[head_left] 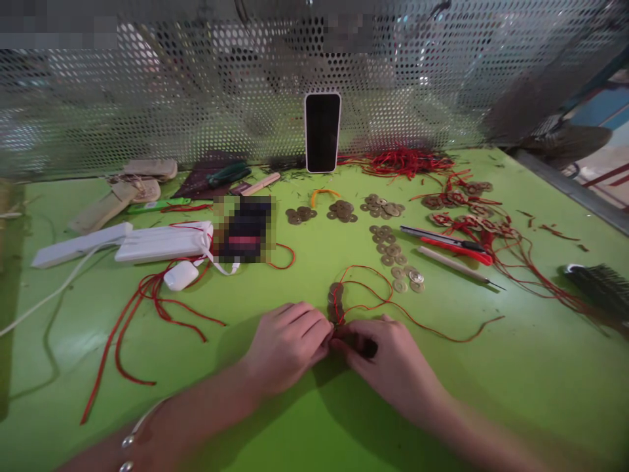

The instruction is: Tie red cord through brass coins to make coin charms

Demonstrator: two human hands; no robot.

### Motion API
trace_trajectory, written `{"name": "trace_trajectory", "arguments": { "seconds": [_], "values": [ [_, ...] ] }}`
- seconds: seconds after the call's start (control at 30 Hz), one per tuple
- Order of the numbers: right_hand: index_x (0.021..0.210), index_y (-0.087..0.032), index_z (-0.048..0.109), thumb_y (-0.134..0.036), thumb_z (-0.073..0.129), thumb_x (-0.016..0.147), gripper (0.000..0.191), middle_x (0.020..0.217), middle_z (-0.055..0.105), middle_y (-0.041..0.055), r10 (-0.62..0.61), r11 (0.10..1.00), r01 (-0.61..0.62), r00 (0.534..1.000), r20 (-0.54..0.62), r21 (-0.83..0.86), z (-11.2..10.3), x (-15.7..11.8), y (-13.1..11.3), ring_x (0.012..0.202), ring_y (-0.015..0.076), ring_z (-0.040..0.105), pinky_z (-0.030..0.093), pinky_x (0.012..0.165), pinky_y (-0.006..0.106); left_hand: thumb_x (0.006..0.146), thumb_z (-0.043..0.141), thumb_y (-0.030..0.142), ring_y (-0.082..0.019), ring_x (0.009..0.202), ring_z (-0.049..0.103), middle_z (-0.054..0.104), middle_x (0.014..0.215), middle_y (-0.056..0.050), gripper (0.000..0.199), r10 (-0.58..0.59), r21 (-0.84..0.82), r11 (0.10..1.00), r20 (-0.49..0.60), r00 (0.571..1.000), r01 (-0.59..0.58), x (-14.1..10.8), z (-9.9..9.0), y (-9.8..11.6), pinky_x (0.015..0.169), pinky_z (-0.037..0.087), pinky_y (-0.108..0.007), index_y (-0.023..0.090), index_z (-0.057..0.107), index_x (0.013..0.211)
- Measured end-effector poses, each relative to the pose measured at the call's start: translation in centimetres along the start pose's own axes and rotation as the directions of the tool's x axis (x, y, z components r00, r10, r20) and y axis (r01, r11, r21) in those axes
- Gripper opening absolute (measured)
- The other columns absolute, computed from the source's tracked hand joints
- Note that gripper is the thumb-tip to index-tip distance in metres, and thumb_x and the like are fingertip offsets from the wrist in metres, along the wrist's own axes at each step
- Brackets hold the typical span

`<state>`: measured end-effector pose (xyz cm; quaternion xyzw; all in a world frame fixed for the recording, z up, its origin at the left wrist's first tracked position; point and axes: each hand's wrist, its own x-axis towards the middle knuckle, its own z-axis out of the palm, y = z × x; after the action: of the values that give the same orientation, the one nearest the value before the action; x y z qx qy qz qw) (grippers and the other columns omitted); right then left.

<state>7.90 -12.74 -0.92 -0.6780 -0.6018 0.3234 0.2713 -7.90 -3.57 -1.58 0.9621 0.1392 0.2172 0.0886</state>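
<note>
A short row of overlapping holed coins (335, 295) lies at the middle of the table, with a thin red cord (376, 305) running along it. My left hand (295, 337) is closed, its fingertips pinching the near end of this coin string. From the other side, my right hand (390, 357) pinches at the same spot, thumb and forefinger together. The fingertips cover the exact point where cord and coins meet. Loose cord loops out beyond my hands and trails off to the right.
Loose coin piles (388, 246) lie ahead, near a utility knife (445, 244) and a thin awl (457, 267). Finished-looking red-corded coins (472, 210) sit at right, beside a black brush (602, 292). A phone (323, 131) leans on perforated metal. Red cords (162, 295) and a white power strip (160, 242) occupy the left.
</note>
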Motion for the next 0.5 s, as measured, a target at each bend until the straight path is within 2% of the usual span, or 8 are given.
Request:
{"name": "trace_trajectory", "arguments": {
  "seconds": [0.1, 0.27, 0.43, 0.5],
  "values": [
    [0.068, -0.021, 0.063, -0.017, 0.060, 0.077, 0.011, 0.056, 0.058, -0.0057, -0.004, 1.000, 0.004, 1.000, -0.027, -0.009, 0.1, 0.0, -0.1, 0.049, 0.0097, 0.043, 0.034, 0.056, 0.024, 0.086, 0.052, 0.015, -0.017, 0.073, 0.059, 0.065, 0.073, -0.003, 0.012, 0.023, 0.017, 1.000, -0.013, 1.000, -0.022, 0.1, 0.0, 0.0, 0.062, 0.050, -0.029, 0.012, 0.063, 0.081],
    [0.063, -0.018, 0.059, -0.009, 0.058, 0.070, 0.012, 0.050, 0.051, -0.0063, -0.033, 0.999, 0.033, 0.999, -0.021, -0.032, -0.2, -0.3, 0.0, 0.046, 0.0085, 0.039, 0.033, 0.052, 0.023, 0.087, 0.050, 0.015, -0.017, 0.071, 0.060, 0.065, 0.070, -0.002, 0.016, 0.072, 0.096, 0.993, -0.029, 0.997, -0.069, 0.2, -0.3, 0.1, 0.061, 0.050, -0.028, 0.012, 0.063, 0.079],
    [0.072, -0.018, 0.062, -0.008, 0.053, 0.074, 0.013, 0.055, 0.054, -0.0031, -0.212, 0.974, 0.212, 0.977, 0.020, -0.081, -1.2, -2.0, 0.6, 0.050, 0.0096, 0.044, 0.035, 0.053, 0.022, 0.083, 0.056, 0.012, -0.017, 0.070, 0.062, 0.067, 0.071, -0.002, 0.008, 0.217, 0.276, 0.944, -0.099, 0.971, -0.183, 0.1, -0.5, 0.0, 0.059, 0.051, -0.029, 0.011, 0.064, 0.081],
    [0.072, -0.017, 0.061, -0.009, 0.050, 0.078, 0.015, 0.055, 0.053, -0.0020, -0.282, 0.952, 0.281, 0.959, 0.013, -0.122, -2.0, -3.1, 1.2, 0.049, 0.0095, 0.044, 0.034, 0.050, 0.022, 0.081, 0.059, 0.010, -0.017, 0.070, 0.062, 0.068, 0.073, -0.002, 0.006, 0.235, 0.304, 0.933, -0.115, 0.965, -0.191, 0.1, -0.4, 0.0, 0.061, 0.051, -0.028, 0.011, 0.065, 0.081]
  ]
}}
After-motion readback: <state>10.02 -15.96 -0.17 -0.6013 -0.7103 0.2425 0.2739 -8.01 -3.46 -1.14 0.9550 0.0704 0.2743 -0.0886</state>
